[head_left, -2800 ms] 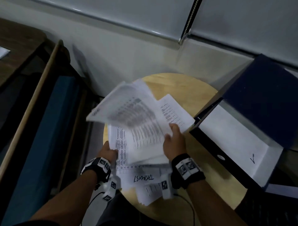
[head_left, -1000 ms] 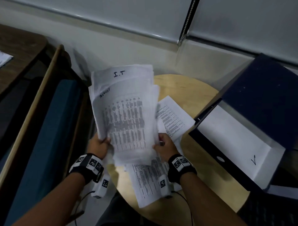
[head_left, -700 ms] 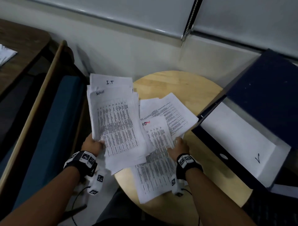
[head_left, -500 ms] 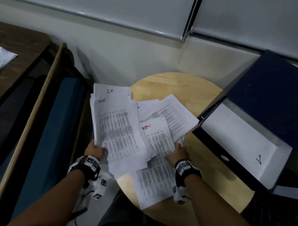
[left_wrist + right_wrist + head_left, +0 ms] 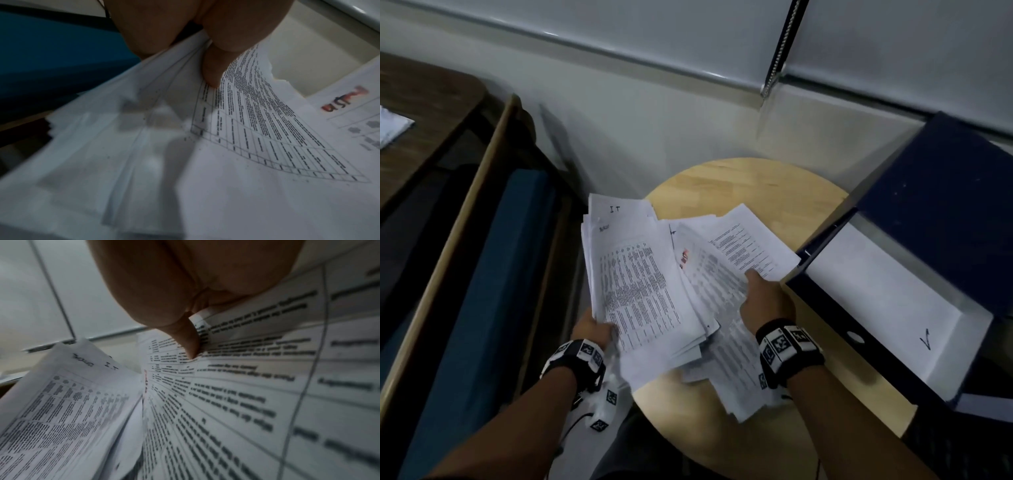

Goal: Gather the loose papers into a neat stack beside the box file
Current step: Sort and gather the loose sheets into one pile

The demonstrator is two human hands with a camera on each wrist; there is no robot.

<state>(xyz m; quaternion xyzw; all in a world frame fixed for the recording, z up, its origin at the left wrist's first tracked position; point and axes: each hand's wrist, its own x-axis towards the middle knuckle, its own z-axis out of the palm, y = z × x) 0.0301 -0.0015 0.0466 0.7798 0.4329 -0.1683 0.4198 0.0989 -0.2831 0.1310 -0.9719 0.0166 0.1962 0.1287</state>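
My left hand [image 5: 591, 329] grips the lower left corner of a thick bundle of printed papers [image 5: 637, 274], held over the left rim of the round wooden table [image 5: 750, 181]. Its thumb [image 5: 211, 71] presses on the top sheet of this bundle [image 5: 226, 146]. My right hand [image 5: 763, 298] pinches a few loose sheets [image 5: 722, 291] lifted off the table, thumb [image 5: 187, 340] on top of these sheets [image 5: 236, 394]. A further printed sheet [image 5: 753, 246] lies behind them. The open dark blue box file [image 5: 941, 212] stands to the right, a white sheet [image 5: 887, 308] inside it.
A blue upholstered seat [image 5: 489, 291] with a wooden frame stands left of the table. A dark wooden desk [image 5: 424, 102] with a paper on it is at the far left. A wall and window blind with a bead chain [image 5: 777, 54] rise behind.
The bundle has come down from upright to a low slant in my left hand. My right hand let go of it and has picked up loose sheets from the table.
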